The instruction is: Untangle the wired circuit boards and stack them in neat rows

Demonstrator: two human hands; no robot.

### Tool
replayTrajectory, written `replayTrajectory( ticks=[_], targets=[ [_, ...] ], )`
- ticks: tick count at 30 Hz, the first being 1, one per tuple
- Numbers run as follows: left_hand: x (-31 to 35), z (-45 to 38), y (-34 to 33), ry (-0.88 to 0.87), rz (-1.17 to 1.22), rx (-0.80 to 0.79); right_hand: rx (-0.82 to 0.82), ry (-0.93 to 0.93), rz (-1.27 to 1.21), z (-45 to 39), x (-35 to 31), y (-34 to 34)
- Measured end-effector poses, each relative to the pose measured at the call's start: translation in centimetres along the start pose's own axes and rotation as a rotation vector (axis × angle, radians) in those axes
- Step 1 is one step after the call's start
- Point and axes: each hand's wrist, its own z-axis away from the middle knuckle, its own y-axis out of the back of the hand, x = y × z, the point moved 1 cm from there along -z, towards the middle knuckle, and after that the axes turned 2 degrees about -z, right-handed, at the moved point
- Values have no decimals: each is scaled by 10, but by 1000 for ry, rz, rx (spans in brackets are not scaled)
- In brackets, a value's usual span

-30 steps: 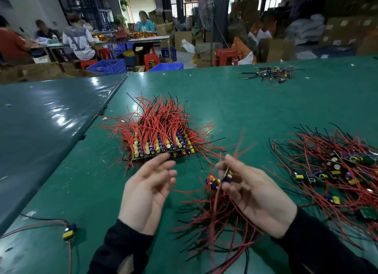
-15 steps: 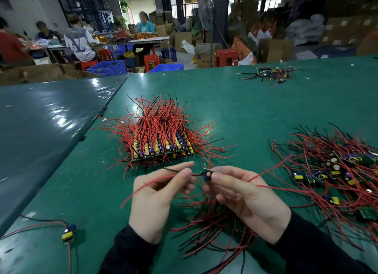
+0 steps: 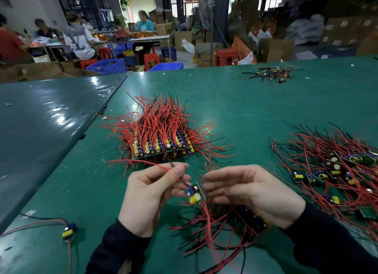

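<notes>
My left hand [image 3: 151, 194] pinches the red and black wires of one small circuit board [image 3: 195, 193], which hangs between my hands with its yellow capacitor facing me. The fingers of my right hand [image 3: 251, 194] are spread, their tips right at the board's green edge; the thumb is hidden. A loose bundle of wired boards [image 3: 231, 226] lies under my right hand. Beyond my hands sits the neat stack of boards [image 3: 161, 147] in rows, red wires fanning up and back. At the right lies a tangled pile of boards [image 3: 337, 171].
A single wired board [image 3: 69, 229] lies at the lower left of the green table [image 3: 225, 102]. A small heap of wires [image 3: 270, 73] sits at the far edge. A darker table [image 3: 41, 120] adjoins on the left. People work at benches in the background.
My left hand has taken the board's wires and drawn them up and left. My right hand has loosened from the board, its fingers now spread. The board has dropped lower between my hands.
</notes>
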Motion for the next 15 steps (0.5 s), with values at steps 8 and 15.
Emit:
replayTrajectory(
  ticks=[8, 15],
  targets=[
    [-12, 4, -14, -88, -228, -65, -30, -59, 131, -1, 12, -17],
    [-13, 5, -15, -214, -413, -22, 57, -82, 165, -2, 11, -16]
  ],
)
